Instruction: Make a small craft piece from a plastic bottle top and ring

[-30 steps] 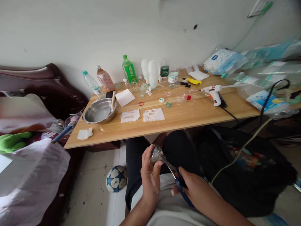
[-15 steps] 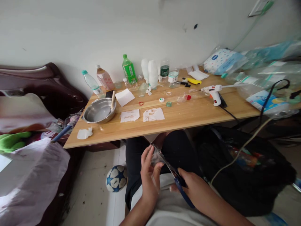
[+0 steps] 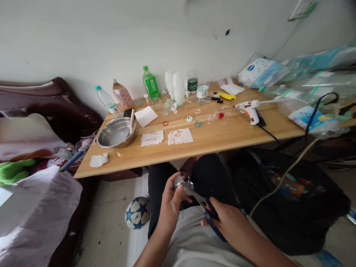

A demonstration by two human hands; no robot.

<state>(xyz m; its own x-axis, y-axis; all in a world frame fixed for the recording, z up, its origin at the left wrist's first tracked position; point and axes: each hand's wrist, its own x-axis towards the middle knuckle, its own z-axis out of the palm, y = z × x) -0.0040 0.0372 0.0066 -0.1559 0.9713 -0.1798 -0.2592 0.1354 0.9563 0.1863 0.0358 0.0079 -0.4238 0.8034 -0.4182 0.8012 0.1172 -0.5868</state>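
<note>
Clear plastic piece (image 3: pixel 182 181) sits above the lap, gripped in the left hand (image 3: pixel 169 202), whose fingers curl round it. The right hand (image 3: pixel 226 222), just beside it, is closed through the blue handles of the scissors (image 3: pixel 204 207), with the blades slanting up-left to touch the plastic. A football (image 3: pixel 136 212) lies on the floor near the left wrist. Beyond the knees, a wooden table (image 3: pixel 222 137) carries a steel bowl (image 3: pixel 116 133), a glue gun (image 3: pixel 251 111) and a green bottle (image 3: pixel 150 83) by the pale wall.
</note>
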